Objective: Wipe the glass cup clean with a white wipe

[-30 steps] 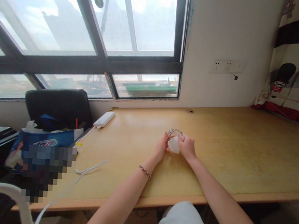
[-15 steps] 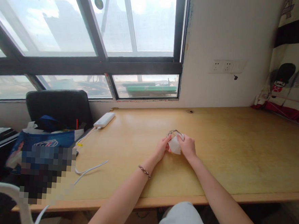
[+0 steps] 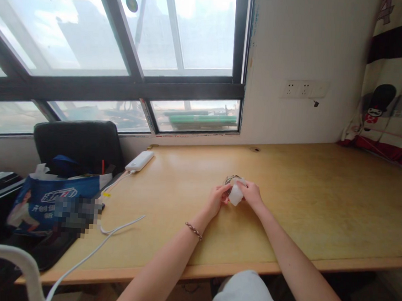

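Observation:
Above the middle of the table, my left hand (image 3: 217, 200) is closed on a small thing with thin dark edges, which looks like a pair of glasses (image 3: 231, 178). My right hand (image 3: 251, 194) is closed on a white tissue (image 3: 235, 195), pinched between thumb and fingers. The tissue lies against the glasses, and its loose end hangs down between the two hands. Fingers and tissue hide most of the glasses. A braided bracelet (image 3: 194, 231) circles my left wrist.
The wooden table (image 3: 321, 200) runs below a window. A white power bank (image 3: 140, 161) with a cable (image 3: 121, 227) lies at its left. Further left, a blue bag (image 3: 58, 195) rests by a black chair (image 3: 79, 142). Wall sockets (image 3: 298, 89) are at the back.
My right hand has shifted slightly left with the tissue, whose hanging end is now bunched narrower. My left hand stays almost in place.

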Demonstrator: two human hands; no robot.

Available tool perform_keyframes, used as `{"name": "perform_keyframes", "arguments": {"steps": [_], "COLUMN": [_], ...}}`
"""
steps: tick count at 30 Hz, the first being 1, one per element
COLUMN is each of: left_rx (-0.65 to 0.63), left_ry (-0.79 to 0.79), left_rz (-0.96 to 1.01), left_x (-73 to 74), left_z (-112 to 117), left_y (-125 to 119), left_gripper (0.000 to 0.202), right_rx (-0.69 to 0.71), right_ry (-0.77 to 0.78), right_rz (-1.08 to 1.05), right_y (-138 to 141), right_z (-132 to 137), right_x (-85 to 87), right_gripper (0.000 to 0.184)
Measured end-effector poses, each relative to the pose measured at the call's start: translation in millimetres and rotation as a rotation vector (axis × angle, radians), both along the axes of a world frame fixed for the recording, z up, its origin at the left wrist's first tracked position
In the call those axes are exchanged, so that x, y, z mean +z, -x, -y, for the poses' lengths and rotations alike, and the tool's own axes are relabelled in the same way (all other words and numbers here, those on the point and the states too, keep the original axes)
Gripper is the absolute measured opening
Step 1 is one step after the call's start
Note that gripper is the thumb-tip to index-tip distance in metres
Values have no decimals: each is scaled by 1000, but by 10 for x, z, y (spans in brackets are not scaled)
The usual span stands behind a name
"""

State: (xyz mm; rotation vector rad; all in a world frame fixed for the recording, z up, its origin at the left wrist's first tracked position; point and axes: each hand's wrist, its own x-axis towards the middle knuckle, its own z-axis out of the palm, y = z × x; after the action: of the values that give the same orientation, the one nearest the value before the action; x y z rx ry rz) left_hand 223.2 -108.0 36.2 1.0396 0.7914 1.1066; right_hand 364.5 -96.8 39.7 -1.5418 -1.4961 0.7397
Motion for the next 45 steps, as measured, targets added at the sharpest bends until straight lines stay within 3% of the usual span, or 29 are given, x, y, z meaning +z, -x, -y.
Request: {"name": "perform_keyframes", "arguments": {"steps": [4,7,10,13,15,17,24,29,33,36,38,42,45], "left_rx": [-59,-22,48,-39,-139,-153,33,115,248,288,287,312,373], "left_ry": [11,5,15,10,13,40,113,56,12,10,-39,-185,-236], "left_rz": [121,204,146,49,30,16,46,14,-136,-368,-461,-420,-390], "left_x": [70,57,-27,-105,-125,-125,-143,-100,-3,34,35,30,31], "left_z": [49,29,-25,-39,-18,8,15,31,22,15,25,59,47], "left_y": [-51,-81,-103,-138,-164,-183,-169,-140,-79,-42,-36,-42,-29], "left_gripper": [37,40,43,44,45,44,38,40,26,19,22,29,33], "right_rx": [-45,-59,-57,-75,-94,-97,5,-9,-52,-23,-60,-264,-270], "right_ry": [60,65,57,20,-27,-96,-324,-417,-472,-501,-418,-163,16], "right_rz": [-248,-557,-866,-1025,-991,-856,-218,-2,171,105,25,-136,-460], "right_y": [4,30,63,94,120,151,236,281,282,265,238,156,124], "right_z": [-65,-47,-12,5,5,9,160,278,301,283,247,121,50], "right_x": [-76,-57,-12,-12,-48,-88,-7,53,67,82,76,15,-23], "right_gripper": [27,27,24,24,26,27,15,18,30,31,25,25,27]}}
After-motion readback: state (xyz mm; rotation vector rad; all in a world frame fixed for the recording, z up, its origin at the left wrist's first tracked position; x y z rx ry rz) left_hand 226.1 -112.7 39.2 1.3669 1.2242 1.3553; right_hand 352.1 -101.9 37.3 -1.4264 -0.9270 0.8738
